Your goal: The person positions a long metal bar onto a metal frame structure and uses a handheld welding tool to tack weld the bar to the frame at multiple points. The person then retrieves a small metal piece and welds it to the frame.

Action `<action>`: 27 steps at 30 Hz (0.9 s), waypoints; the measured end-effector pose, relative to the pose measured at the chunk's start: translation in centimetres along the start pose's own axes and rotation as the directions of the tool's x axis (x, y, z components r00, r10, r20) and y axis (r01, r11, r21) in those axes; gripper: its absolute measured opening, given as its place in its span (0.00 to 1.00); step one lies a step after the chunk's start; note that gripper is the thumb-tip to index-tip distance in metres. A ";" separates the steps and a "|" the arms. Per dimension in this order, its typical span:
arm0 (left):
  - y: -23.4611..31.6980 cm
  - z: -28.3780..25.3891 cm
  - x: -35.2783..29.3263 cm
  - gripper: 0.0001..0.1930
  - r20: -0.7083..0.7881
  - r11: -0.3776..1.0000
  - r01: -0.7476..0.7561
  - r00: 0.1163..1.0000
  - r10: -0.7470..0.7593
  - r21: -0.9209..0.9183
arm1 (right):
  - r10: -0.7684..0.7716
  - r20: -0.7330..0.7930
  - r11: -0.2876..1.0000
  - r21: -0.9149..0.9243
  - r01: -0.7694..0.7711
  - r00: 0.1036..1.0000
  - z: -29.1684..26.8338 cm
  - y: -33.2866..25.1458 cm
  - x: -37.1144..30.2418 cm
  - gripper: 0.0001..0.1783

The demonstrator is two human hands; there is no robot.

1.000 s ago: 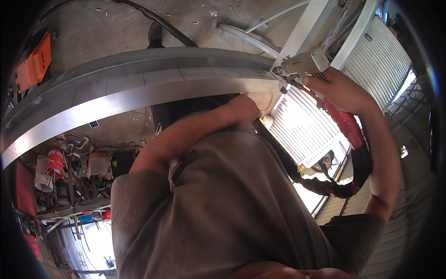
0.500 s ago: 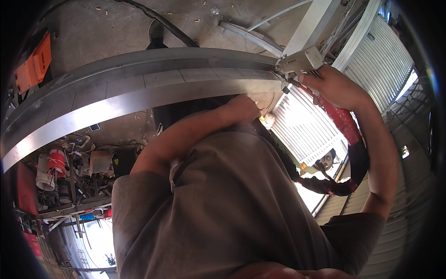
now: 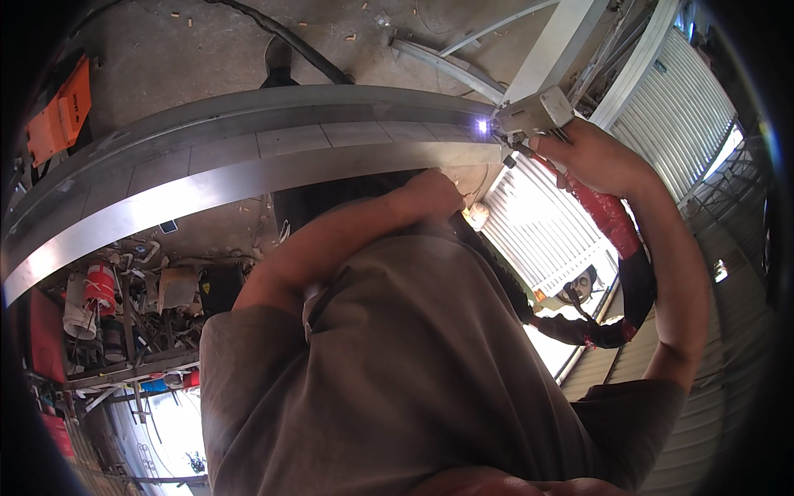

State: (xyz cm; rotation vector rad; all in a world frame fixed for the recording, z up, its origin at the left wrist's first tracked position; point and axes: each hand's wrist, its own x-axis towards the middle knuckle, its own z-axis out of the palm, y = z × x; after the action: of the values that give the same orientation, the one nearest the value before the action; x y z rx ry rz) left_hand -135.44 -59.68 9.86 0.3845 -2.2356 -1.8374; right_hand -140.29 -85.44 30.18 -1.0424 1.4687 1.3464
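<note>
My right hand (image 3: 602,157) is closed round a pale, boxy handheld welding gun (image 3: 536,114), at the right end of a long metal channel (image 3: 273,169). At the gun's tip a small violet-white spark (image 3: 483,126) glows inside the channel. From beneath the hand hangs a hose wrapped in red and black (image 3: 608,217), curving down and back towards my body. My left hand (image 3: 437,197) is closed below the channel's near edge, close to my chest. Its fingers are mostly hidden, and what they hold cannot be made out.
A pale metal beam (image 3: 556,50) stretches away behind the gun. An orange box (image 3: 59,114) stands at the far left, and a black cable (image 3: 289,37) crosses the concrete floor. Cluttered shelving (image 3: 136,372) lies at lower left; corrugated sheeting (image 3: 674,107) at right.
A bright violet-white spark has appeared at the welding gun's tip. The gun has shifted very slightly; my left hand stays in place.
</note>
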 end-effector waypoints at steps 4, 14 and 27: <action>0.0 0.4 0.2 0.19 -0.013 0.999 0.029 0.999 -0.029 -0.016 | -0.015 0.013 0.999 0.040 0.015 1.000 0.1 -0.1 0.2 0.29; -0.1 0.0 -0.3 0.13 -0.030 0.999 -0.026 0.999 0.027 0.019 | 0.027 0.031 0.999 0.038 -0.028 0.999 0.0 -0.7 -0.1 0.30; -0.3 0.7 0.1 0.20 -0.065 1.000 -0.023 0.998 0.023 -0.004 | -0.031 0.041 0.998 -0.057 0.033 0.999 -0.4 -1.3 -0.1 0.31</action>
State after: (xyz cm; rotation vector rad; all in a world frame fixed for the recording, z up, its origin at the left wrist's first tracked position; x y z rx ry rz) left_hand -135.74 -59.10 9.47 0.4096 -2.1831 -1.7925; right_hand -139.03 -85.91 29.97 -1.0657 1.3856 1.3863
